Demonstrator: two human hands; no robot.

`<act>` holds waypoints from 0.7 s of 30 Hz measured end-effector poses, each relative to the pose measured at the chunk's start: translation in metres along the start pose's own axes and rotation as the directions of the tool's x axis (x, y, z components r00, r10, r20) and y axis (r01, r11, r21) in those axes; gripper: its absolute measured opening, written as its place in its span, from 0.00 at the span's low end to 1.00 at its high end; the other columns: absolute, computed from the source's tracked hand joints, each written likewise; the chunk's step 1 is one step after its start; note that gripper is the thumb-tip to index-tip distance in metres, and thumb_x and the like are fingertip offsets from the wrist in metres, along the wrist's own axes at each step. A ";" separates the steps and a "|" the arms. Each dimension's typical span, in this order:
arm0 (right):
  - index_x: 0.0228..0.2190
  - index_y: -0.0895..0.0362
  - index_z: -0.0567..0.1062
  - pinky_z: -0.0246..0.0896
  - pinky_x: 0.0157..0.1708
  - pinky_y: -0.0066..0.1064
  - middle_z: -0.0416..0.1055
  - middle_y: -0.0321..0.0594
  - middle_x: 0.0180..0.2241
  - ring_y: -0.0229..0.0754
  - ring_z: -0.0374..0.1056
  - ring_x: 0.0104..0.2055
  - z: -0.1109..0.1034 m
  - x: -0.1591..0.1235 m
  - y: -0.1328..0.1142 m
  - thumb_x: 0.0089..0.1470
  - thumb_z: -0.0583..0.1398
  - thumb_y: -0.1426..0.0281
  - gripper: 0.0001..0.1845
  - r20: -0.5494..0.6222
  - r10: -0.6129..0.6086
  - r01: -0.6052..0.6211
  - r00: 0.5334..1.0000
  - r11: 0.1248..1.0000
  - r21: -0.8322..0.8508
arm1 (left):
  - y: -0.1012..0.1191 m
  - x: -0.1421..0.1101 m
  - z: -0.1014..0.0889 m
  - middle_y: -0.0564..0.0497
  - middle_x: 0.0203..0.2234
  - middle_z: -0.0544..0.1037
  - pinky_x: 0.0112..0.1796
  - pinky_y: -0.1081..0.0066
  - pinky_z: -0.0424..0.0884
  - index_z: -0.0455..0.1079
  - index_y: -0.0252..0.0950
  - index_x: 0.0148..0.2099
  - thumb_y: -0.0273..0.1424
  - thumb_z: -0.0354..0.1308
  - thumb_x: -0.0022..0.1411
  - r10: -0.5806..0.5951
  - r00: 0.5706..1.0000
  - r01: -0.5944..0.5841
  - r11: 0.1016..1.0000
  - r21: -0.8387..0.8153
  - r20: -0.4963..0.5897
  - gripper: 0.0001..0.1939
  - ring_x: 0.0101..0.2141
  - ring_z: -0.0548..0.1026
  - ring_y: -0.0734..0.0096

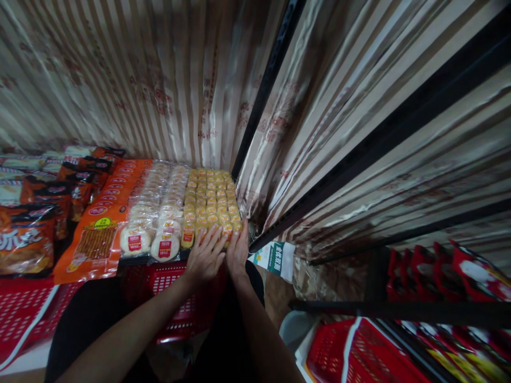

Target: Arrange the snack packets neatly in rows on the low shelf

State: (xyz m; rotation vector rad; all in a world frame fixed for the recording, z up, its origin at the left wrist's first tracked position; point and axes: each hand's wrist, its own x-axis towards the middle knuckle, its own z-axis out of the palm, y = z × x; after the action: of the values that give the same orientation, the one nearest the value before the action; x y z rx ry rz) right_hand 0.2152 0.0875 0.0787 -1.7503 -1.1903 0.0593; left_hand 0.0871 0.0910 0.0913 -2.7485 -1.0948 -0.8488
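Rows of small yellow wrapped snack packs [213,194] stand at the right end of a shelf. My left hand [205,254] lies against the front of these packs, its fingers stretched out. At their front right corner, my right hand [238,251] is upright with its fingers extended along the side. Both hands touch the packs, and neither is closed around one. Directly left of them are rows of clear-wrapped round white cakes [165,247] with red labels. Farther left come long orange snack bags [96,247] with sticks showing through a window.
Orange and black snack bags [24,239] fill the shelf's left end. A red basket [179,308] sits below the shelf. Black metal posts [319,197] and a striped curtain [179,80] border the right and back. Red packages [435,271] and another red basket [359,351] are at lower right.
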 end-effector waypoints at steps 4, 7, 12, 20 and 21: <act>0.58 0.66 0.53 0.46 0.59 0.45 0.52 0.56 0.59 0.45 0.46 0.62 0.002 -0.002 0.000 0.62 0.39 0.61 0.30 0.003 -0.032 0.032 0.999 0.999 -0.042 | -0.005 0.000 0.005 0.47 0.61 0.56 0.59 0.52 0.41 0.51 0.38 0.63 0.37 0.45 0.64 0.032 0.999 -0.032 0.999 0.028 0.018 0.26 0.61 0.51 0.59; 0.58 0.66 0.53 0.46 0.59 0.46 0.52 0.57 0.59 0.46 0.46 0.62 0.004 -0.002 0.001 0.62 0.40 0.62 0.29 0.001 -0.045 0.045 0.999 0.997 -0.060 | -0.007 -0.001 0.008 0.47 0.61 0.56 0.59 0.52 0.40 0.50 0.39 0.64 0.36 0.45 0.64 0.045 0.999 -0.046 0.998 0.047 0.012 0.27 0.61 0.52 0.60; 0.60 0.66 0.48 0.43 0.59 0.49 0.43 0.57 0.62 0.47 0.37 0.65 0.001 -0.016 0.001 0.62 0.40 0.64 0.28 -0.025 -0.075 0.071 0.997 0.991 -0.110 | -0.008 -0.003 0.008 0.44 0.61 0.56 0.59 0.52 0.41 0.53 0.38 0.63 0.34 0.46 0.63 0.053 0.998 -0.052 0.998 0.042 -0.025 0.26 0.61 0.53 0.59; 0.62 0.63 0.42 0.47 0.57 0.54 0.40 0.54 0.63 0.53 0.35 0.65 -0.004 -0.059 -0.002 0.63 0.43 0.67 0.29 -0.038 -0.204 0.195 0.978 0.965 -0.176 | -0.006 -0.006 0.009 0.44 0.59 0.61 0.59 0.51 0.44 0.58 0.37 0.60 0.33 0.46 0.63 0.085 0.994 -0.083 0.996 0.035 -0.066 0.23 0.60 0.54 0.57; 0.62 0.63 0.42 0.48 0.57 0.54 0.41 0.54 0.63 0.53 0.36 0.65 -0.004 -0.061 -0.001 0.63 0.43 0.67 0.29 -0.041 -0.205 0.195 0.978 0.964 -0.182 | -0.006 -0.006 0.010 0.44 0.59 0.60 0.58 0.50 0.44 0.58 0.37 0.60 0.33 0.46 0.64 0.090 0.994 -0.088 0.996 0.034 -0.061 0.23 0.60 0.54 0.57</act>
State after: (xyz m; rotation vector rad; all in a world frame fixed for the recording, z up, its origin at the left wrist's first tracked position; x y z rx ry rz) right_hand 0.1850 0.0402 0.0542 -1.7615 -1.3566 -0.2240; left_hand 0.0846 0.0944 0.0793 -2.7025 -0.9588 -0.8916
